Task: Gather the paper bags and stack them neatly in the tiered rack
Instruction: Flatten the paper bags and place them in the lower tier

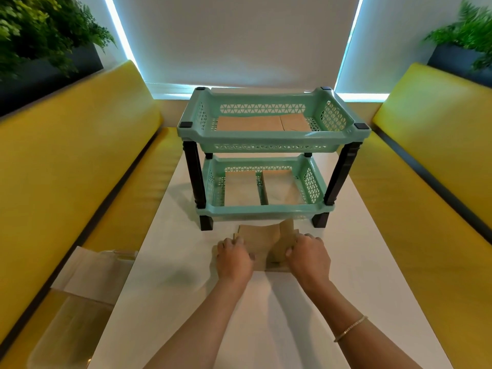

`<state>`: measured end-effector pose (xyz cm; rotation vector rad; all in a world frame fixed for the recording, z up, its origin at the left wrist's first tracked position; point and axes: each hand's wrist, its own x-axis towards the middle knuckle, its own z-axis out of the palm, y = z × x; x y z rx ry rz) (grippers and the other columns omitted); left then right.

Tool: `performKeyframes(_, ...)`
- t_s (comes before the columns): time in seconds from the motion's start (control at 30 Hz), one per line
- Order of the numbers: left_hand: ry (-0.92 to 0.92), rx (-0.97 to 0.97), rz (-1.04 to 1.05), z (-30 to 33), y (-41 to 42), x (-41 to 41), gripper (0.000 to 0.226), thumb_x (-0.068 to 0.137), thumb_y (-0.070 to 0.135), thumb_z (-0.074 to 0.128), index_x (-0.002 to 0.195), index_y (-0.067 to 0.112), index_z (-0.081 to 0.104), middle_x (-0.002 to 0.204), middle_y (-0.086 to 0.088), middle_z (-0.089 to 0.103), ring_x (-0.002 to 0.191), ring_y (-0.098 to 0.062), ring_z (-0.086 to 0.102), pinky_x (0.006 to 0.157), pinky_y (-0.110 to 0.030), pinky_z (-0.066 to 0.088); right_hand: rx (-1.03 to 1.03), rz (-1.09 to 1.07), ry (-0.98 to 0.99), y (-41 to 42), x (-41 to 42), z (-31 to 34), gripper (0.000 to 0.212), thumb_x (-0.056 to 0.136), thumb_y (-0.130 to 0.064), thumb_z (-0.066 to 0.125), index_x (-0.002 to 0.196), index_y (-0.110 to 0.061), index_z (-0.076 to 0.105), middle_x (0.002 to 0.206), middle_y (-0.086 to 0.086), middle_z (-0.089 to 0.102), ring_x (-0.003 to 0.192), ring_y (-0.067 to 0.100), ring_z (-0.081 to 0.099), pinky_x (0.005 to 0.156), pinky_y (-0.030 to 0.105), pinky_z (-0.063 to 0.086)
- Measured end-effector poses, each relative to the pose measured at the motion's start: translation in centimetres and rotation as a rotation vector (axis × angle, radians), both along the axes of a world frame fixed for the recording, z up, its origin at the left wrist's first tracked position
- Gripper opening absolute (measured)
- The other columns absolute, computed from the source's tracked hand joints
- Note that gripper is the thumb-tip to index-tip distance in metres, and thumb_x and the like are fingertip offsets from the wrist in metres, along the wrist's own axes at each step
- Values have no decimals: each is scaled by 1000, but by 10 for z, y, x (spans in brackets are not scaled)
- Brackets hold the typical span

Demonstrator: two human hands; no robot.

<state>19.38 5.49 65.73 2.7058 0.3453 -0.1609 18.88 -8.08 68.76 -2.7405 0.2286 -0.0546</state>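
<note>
Brown paper bags (262,242) are held flat on the table (372,262), gripped at either end by the left hand (234,258) and right hand (307,255), fingers curled over the edges. Long axis runs left to right. Rack (269,155) stands just beyond, straight ahead; bags are already seen in both tiers.

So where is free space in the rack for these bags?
Lower mint plastic tray: only a bare strip between its two brown paper bags. Upper tray: bags cover most of the floor. White table right of the rack is bare.
</note>
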Motion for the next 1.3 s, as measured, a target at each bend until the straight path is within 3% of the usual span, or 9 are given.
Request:
performKeyframes(0.13, -18, 3, 0, 0, -1, -1, 41, 93, 34, 51, 130, 17, 46, 133, -9, 44, 125, -25, 35, 98, -32, 35, 56, 17, -10, 2, -1, -1, 21, 85, -8, 51, 102, -11, 63, 84, 2, 55, 84, 22, 56, 65, 30, 45)
performKeyframes(0.23, -46, -77, 38, -2, 1, 0, 53, 88, 32, 59, 134, 14, 40, 134, -10, 45, 126, -26, 37, 100, -33, 36, 374, -56, 41, 1, 0, 1, 20, 81, -4, 53, 100, -11, 58, 88, 2, 59, 81, 20, 57, 67, 31, 49)
performKeyframes(0.4, -174, -660, 239, 1, 13, -4, 105, 67, 25, 83, 146, 9, 17, 135, -4, 42, 122, -20, 43, 103, -33, 39, 686, -87, 140, -18, -1, 6, 20, 77, 4, 51, 90, -10, 56, 85, 5, 57, 79, 19, 54, 67, 31, 48)
performKeyframes(0.5, -228, -1099, 256, 5, 21, -18, 84, 69, 7, 81, 139, 15, 34, 116, -4, 60, 96, -11, 60, 81, -20, 50, 894, -83, 156, -33, -10, 3, 28, 80, 12, 46, 85, -12, 59, 87, 6, 62, 84, 23, 58, 75, 36, 50)
performKeyframes(0.63, -347, -1294, 195, 8, 19, -40, 44, 70, -12, 72, 99, 20, 60, 73, 13, 64, 73, -2, 62, 66, -13, 50, 985, -107, 82, -39, -30, -7, 26, 76, 19, 47, 88, -1, 60, 84, 11, 63, 79, 23, 57, 73, 33, 50)
performKeyframes(0.77, -310, -1245, 187, -7, 14, -59, 51, 66, -5, 78, 102, 25, 57, 98, 2, 63, 94, -9, 59, 81, -17, 49, 1030, -154, 46, -30, -52, -22, 26, 76, 16, 53, 81, -9, 57, 77, 5, 61, 72, 17, 55, 63, 24, 48)
performKeyframes(0.9, -315, -1075, 135, -11, 5, -71, 48, 65, 1, 81, 95, 30, 57, 105, 14, 58, 108, -5, 50, 92, -13, 37, 1030, -152, 12, -24, -59, -29, 27, 73, 15, 55, 78, -11, 59, 76, 5, 63, 73, 18, 58, 62, 24, 49)
performKeyframes(1.03, -331, -1016, 99, -8, 7, -72, 46, 67, 3, 81, 94, 31, 56, 104, 17, 58, 102, 5, 49, 84, -2, 36, 1025, -131, -15, -24, -58, -24, 27, 73, 13, 57, 78, -13, 60, 77, 5, 64, 72, 16, 58, 63, 23, 49)
performKeyframes(1.3, -154, -795, 46, -5, 18, -73, 37, 75, 1, 73, 111, 7, 64, 102, -5, 68, 92, -18, 65, 68, -11, 45, 913, -49, 33, -35, -57, -15, 25, 73, 10, 60, 75, -15, 58, 73, 1, 59, 69, 18, 53, 60, 26, 45)
